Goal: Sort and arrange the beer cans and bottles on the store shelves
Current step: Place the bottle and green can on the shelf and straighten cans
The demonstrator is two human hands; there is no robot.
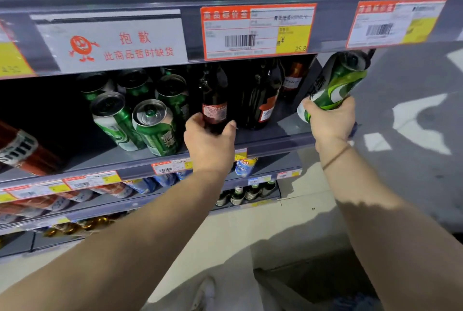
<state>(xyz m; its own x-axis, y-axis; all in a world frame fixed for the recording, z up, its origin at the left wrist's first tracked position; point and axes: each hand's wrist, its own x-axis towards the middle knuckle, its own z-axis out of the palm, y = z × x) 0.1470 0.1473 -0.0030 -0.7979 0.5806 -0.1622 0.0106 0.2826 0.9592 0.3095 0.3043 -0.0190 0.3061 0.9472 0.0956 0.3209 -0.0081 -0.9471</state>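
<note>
Left hand [209, 141] stretched forward, fingers wrapped round dark bottle [214, 100] on shelf [270, 139], right hand [330, 120] raised at right, gripping tilted green can [338, 82]

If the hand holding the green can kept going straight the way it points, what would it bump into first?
Probably the shelf's grey end panel. The right hand tilts its green can up toward the price rail above too, so the can's top might touch there first; depth is unclear.

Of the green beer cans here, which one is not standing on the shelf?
The green can gripped in the right hand, tilted, off the shelf's right end. The other green cans stand grouped on the shelf, left of the dark bottles.
</note>
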